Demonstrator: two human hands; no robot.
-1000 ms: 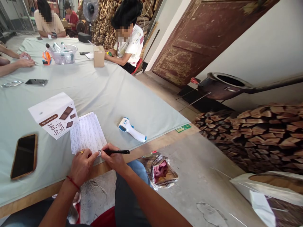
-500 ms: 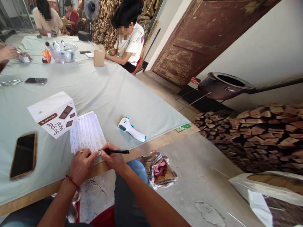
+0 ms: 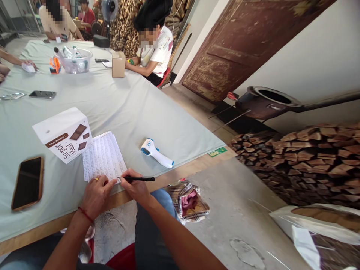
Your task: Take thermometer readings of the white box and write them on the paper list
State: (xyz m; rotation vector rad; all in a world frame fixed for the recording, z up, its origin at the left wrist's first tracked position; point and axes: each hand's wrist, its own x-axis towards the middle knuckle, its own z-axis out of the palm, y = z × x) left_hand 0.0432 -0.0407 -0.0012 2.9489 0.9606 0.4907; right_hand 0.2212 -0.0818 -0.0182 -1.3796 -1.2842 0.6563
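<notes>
Handwritten paper sheets (image 3: pixel 102 155) lie in a small stack at the table's near edge. My left hand (image 3: pixel 98 193), with a yellow ring and a red cord at the wrist, rests on their lower edge, its fingers loosely spread and holding nothing. A black pen (image 3: pixel 140 179) is gripped in my right hand (image 3: pixel 135 189), its tip on the lower right part of the top sheet. Touching the sheets, a folded white card (image 3: pixel 66 135) printed "Su-per Meal" stands on the cloth. A white and blue infrared thermometer (image 3: pixel 156 153) lies to the right.
A phone (image 3: pixel 27 183) lies at left, another phone (image 3: pixel 42 95) farther back. Beyond are a clear basin of bottles (image 3: pixel 75 65), an orange tool (image 3: pixel 54 65) and a cardboard box (image 3: pixel 118 64). Several people sit around the table. A plaid bag (image 3: pixel 204 210) is on the floor at right.
The pen in my right hand has shifted very slightly right along the paper. My left hand stays put. At far left, another person's hand has come down over a white item.
</notes>
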